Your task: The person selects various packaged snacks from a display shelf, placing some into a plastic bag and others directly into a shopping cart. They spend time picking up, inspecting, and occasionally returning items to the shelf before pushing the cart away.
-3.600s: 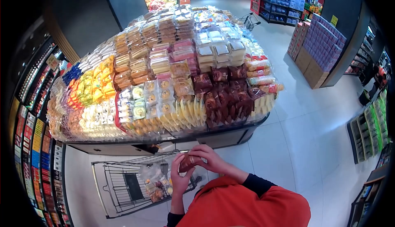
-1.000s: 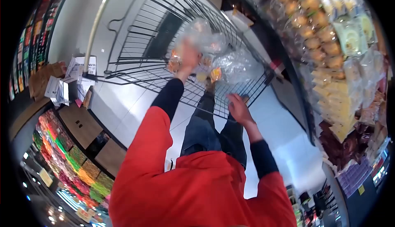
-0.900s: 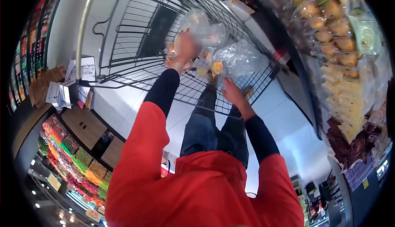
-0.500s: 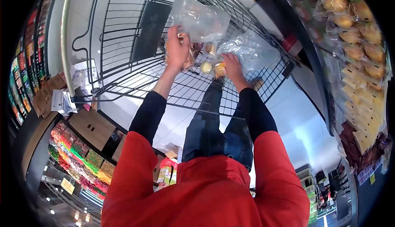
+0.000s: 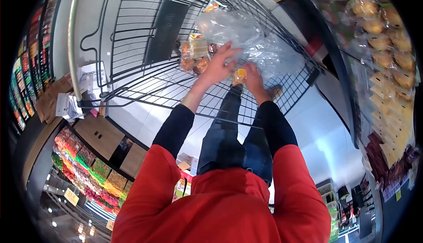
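A wire shopping cart stands in front of me with wrapped goods inside. My right hand has its fingers against a small wrapped item with a yellow label and grips it at its right side. My left hand hovers just left of that item, fingers apart, with nothing visible in it. Beyond both hands lie crumpled clear plastic bags. To the left of my left hand sit packs of brown, bun-like food in clear wrapping, partly covered by one another.
A rack of bagged round buns runs along the right side. Shelves of colourful packets stand at lower left. Papers and cardboard lie beside the cart's left end. A dark panel is fixed inside the cart.
My left hand has left the packs and the clear bag and moved right, close to my right hand. The bag now lies further right, uncovering an orange-and-white pack. My right hand stays at the yellow-labelled item.
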The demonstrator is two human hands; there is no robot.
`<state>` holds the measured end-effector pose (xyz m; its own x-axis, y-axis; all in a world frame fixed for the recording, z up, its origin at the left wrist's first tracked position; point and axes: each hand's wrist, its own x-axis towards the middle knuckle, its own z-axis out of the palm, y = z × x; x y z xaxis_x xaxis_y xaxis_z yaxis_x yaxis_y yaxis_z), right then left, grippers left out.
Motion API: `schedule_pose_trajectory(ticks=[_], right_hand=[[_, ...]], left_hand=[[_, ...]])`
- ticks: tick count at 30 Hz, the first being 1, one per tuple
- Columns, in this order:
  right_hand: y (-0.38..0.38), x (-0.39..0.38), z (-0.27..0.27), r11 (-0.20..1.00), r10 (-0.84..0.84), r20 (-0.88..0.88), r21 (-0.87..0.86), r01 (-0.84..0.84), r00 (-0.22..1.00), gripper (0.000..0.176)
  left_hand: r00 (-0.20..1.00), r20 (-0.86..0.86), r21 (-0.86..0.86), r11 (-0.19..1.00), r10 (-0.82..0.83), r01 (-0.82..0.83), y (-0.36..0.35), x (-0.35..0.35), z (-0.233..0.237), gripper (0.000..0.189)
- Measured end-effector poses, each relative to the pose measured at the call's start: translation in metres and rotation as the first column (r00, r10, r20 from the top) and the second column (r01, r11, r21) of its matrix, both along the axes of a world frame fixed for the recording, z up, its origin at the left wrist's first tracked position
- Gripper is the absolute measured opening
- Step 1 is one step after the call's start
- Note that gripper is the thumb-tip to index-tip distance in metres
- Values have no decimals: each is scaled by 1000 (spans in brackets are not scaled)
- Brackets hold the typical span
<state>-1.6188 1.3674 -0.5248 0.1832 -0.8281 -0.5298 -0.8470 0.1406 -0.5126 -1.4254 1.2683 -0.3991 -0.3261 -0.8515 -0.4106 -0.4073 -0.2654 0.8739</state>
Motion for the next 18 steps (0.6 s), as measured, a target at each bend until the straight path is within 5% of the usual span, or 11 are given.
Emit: schedule_pose_trajectory(ticks=[5,7,9,11,15,16,17,18], right_hand=[[0,8,0,1000,21,-14,-5,-21,1000,62],[1,5,8,999,53,3,14,-53,999,45],[0,3,16,1000,-16,37,-16,17,999,43],[7,-5,30,966,-255,132,84,246,958,46],[8,-17,67,895,-419,194,-79,440,887,56],[7,-23,76,860,-505,321,108,499,801,61],[7,-25,92,860,-503,318,93,502,803,61],[5,-26,108,809,-578,454,210,549,678,61]], left_hand=[[993,103,-146,988,63,-47,53,12,19,48],[986,149,-111,992,70,-54,79,18,34,46],[979,188,-68,996,77,-66,99,30,44,43],[927,372,-128,992,47,1,123,41,56,46],[880,468,-113,981,-86,156,124,53,86,44],[887,446,-71,983,-118,166,128,56,91,43],[894,422,-29,984,-149,178,132,58,97,42],[875,445,-41,972,-189,231,133,59,103,43]])
